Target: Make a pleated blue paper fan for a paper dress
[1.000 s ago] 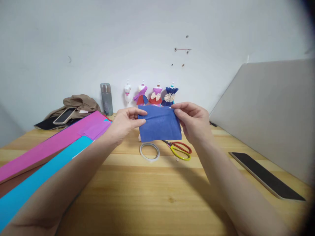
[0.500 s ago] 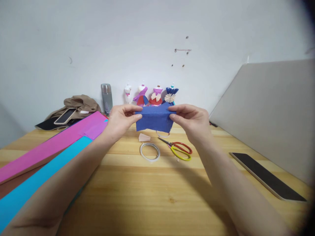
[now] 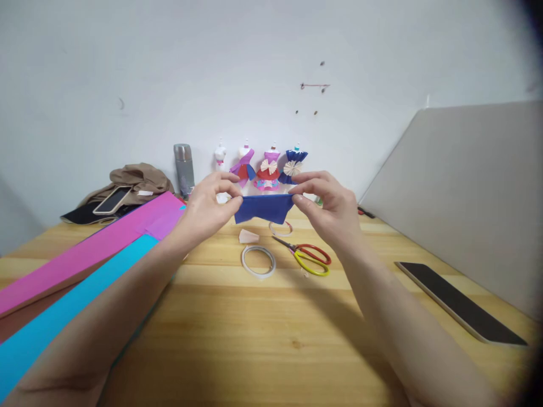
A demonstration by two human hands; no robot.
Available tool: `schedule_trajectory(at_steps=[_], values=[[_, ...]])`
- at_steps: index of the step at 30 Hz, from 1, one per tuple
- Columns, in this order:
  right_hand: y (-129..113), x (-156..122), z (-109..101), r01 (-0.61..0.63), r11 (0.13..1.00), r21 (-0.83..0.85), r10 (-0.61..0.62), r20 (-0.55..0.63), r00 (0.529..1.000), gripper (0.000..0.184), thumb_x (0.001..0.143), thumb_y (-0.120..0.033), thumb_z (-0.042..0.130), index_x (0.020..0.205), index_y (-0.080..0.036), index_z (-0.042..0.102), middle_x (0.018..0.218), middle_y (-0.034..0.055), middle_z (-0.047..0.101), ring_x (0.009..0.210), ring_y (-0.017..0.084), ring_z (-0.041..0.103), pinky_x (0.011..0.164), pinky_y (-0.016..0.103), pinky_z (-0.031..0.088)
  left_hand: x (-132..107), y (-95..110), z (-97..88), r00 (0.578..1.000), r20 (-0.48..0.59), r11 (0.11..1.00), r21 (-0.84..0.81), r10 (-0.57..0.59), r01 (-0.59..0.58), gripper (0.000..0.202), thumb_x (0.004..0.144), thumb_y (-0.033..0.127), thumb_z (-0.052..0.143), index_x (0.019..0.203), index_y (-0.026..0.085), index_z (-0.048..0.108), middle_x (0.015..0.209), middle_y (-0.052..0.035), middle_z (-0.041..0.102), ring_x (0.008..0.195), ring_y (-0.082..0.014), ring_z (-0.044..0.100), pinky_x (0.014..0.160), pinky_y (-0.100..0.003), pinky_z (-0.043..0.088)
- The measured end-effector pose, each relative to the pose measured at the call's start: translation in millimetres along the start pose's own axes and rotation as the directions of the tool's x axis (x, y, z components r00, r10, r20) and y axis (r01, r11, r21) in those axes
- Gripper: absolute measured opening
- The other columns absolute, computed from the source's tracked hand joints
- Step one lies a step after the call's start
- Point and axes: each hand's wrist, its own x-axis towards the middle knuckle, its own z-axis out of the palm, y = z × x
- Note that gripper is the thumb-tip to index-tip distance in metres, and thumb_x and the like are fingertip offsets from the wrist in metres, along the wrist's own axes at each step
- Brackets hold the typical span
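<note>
I hold a folded blue sheet of paper [image 3: 263, 207] in the air above the wooden table [image 3: 271, 333], now a narrow band. My left hand [image 3: 206, 211] pinches its left end with thumb and fingers. My right hand [image 3: 327, 208] pinches its right end the same way. Below the paper lie a white tape ring [image 3: 258, 262], a smaller tape ring [image 3: 280, 228], a small pale paper scrap [image 3: 248, 237] and red-and-yellow scissors [image 3: 309, 259].
Pink [image 3: 97, 246] and cyan [image 3: 63, 316] paper sheets lie at the left. Several small mannequins in paper dresses [image 3: 265, 165], a grey flask [image 3: 184, 169], a brown cloth [image 3: 138, 178] with a phone [image 3: 111, 199] stand at the back. A dark tablet [image 3: 458, 305] and a leaning grey board [image 3: 470, 192] are at the right.
The blue paper has been folded shorter, from a wide hanging sheet to a narrow band. Both hands rose slightly and stayed pinched on its ends.
</note>
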Motion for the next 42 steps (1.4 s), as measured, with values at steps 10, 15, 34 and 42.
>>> schedule_trajectory(at_steps=[10,15,34,42], values=[[-13,-5,3,-0.464,0.832,0.305,0.273,0.503,0.82,0.006,0.069,-0.023,0.074,0.071,-0.02,0.07,0.066,-0.0004,0.066,0.06,0.013,0.058,0.058,0.028,0.047,1,4,-6.8,0.871,0.492,0.927,-0.323,-0.008,0.191,0.054,0.078,0.051,0.068,0.117,0.014,0.068,0.114,-0.0128,0.074,0.107,-0.0285,0.067,0.091,-0.039,0.052],[-15,-9,8,-0.522,0.786,0.331,0.249,0.603,0.758,0.013,0.069,-0.027,0.078,0.075,-0.019,0.069,0.069,0.0009,0.069,0.063,0.014,0.062,0.061,0.029,0.049,-8,1,18.7,0.72,0.692,0.87,-0.32,-0.056,0.375,0.029,0.073,0.034,0.073,0.094,0.014,0.075,0.091,-0.0071,0.076,0.083,-0.0211,0.07,0.075,-0.031,0.053],[-12,-3,9,-0.54,0.772,0.334,0.361,0.47,0.806,0.029,0.065,-0.039,0.08,0.062,-0.019,0.059,0.056,-0.0033,0.055,0.052,0.01,0.049,0.053,0.026,0.041,-18,6,37.7,0.873,0.34,0.726,-0.49,-0.351,0.482,0.044,0.073,0.057,0.073,0.066,0.014,0.065,0.062,-0.0036,0.066,0.053,-0.0128,0.057,0.049,-0.024,0.043],[-6,-2,8,-0.548,0.742,0.386,0.399,0.402,0.824,0.024,0.062,-0.038,0.08,0.062,-0.02,0.064,0.058,-0.0009,0.061,0.053,0.013,0.055,0.054,0.029,0.047,-16,5,39.8,0.933,0.181,0.819,-0.447,-0.312,0.361,0.045,0.072,0.054,0.075,0.054,0.017,0.056,0.051,0.0026,0.05,0.048,-0.0087,0.043,0.044,-0.022,0.032]])
